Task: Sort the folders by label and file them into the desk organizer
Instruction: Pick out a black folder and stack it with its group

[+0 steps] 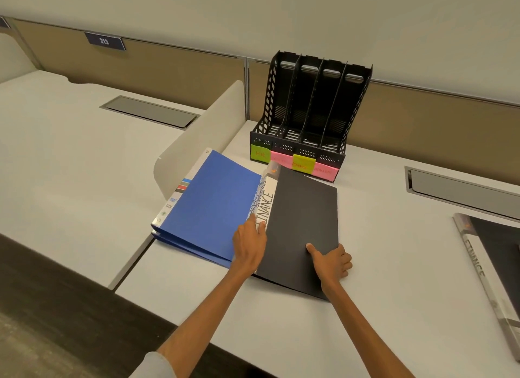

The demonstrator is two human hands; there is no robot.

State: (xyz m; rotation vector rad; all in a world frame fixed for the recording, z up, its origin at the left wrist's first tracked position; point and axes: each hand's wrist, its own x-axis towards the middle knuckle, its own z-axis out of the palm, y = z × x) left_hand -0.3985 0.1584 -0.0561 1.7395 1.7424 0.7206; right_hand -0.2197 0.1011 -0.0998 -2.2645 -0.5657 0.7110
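While your right hand [333, 260] grips the near right corner of the black folder [302, 225], thumb on top, your left hand [249, 245] rests flat with fingertips on its white FINANCE spine. It lies on the bench [281, 321], overlapping a blue folder [213, 203] on its left. Just behind stands the empty black organizer [306, 115] with coloured notes along its front. Another folder [489, 253] lies at far right.

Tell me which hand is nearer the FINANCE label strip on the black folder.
Left. The left hand has fingertips on the FINANCE label strip; the right hand grips the black folder at its near right corner, away from the strip.
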